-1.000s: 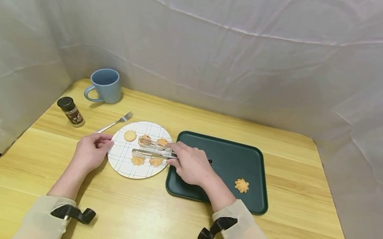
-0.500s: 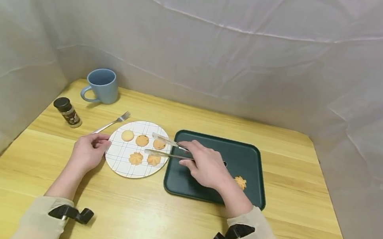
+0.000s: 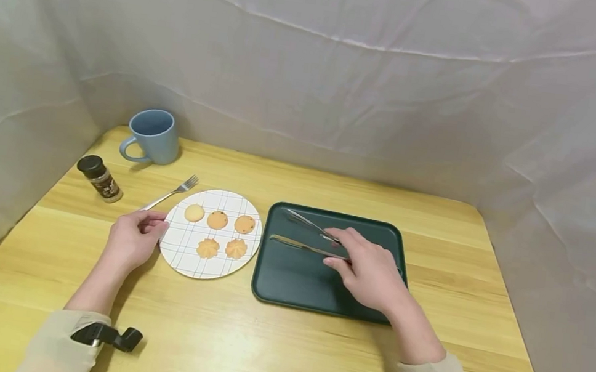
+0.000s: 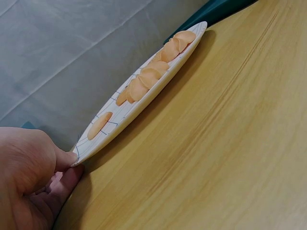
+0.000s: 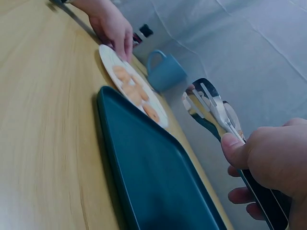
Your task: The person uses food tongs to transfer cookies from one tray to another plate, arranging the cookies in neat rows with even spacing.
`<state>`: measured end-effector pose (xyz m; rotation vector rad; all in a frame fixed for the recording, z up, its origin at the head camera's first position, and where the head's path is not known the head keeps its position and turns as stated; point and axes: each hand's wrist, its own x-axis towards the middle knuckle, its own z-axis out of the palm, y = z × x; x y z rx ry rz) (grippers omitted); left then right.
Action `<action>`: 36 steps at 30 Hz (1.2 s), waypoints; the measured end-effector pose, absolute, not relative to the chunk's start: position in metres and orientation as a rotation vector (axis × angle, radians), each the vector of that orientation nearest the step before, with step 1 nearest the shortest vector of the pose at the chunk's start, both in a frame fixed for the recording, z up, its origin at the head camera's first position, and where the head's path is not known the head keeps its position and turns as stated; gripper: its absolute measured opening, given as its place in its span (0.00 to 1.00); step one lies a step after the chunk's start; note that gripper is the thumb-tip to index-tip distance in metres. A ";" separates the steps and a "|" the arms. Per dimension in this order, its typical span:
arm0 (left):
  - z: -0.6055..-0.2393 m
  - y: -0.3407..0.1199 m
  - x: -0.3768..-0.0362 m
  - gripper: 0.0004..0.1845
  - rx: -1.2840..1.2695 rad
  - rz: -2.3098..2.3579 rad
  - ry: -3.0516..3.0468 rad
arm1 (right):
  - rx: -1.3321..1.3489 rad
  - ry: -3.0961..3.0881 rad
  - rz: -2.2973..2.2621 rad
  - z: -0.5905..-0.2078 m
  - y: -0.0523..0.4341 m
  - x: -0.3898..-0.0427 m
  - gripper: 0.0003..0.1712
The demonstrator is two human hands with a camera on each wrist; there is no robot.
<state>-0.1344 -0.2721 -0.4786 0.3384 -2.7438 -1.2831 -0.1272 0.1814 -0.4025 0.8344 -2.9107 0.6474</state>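
My left hand (image 3: 132,241) pinches the near-left rim of a white checked plate (image 3: 178,251), thumb on top and fingers beneath in the left wrist view. Several cookies lie on that plate: a plain round cookie (image 3: 194,213), two speckled round ones (image 3: 217,220) and two scalloped ones (image 3: 236,248). Above the dark green tray (image 3: 296,288), my right hand (image 3: 373,275) holds metal serving tongs (image 3: 304,247) by their arms. The tongs' arms are spread, tips pointing left, with nothing between them. My right hand and forearm hide the tray's right part in the head view.
A fork (image 3: 168,194) lies beyond the left hand, partly covered by it. Farther left stand a blue mug (image 3: 155,137) and a black-capped spice jar (image 3: 100,178). Grey cloth (image 3: 311,76) hangs along the table's back and sides.
My right hand has carried the tongs rightward from over the plate to over the tray, covering where a scalloped cookie showed earlier. My left hand has stayed on the plate's rim.
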 end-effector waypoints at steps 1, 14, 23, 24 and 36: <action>-0.479 -0.272 -0.134 0.17 0.337 -1.281 -2.744 | 0.821 -2.911 0.651 -0.402 0.187 -0.125 0.31; -0.479 -0.273 -0.135 0.16 0.328 -1.270 -2.737 | 0.675 -2.949 0.679 -0.400 0.241 -0.106 0.31; -0.478 -0.271 -0.134 0.16 0.332 -1.280 -2.745 | 0.640 -2.945 0.664 -0.406 0.272 -0.093 0.30; -0.478 -0.271 -0.133 0.16 0.335 -1.278 -2.746 | 0.635 -2.942 0.663 -0.407 0.275 -0.091 0.30; -0.479 -0.271 -0.134 0.17 0.356 -1.285 -2.748 | 0.557 -2.953 0.621 -0.412 0.300 -0.077 0.29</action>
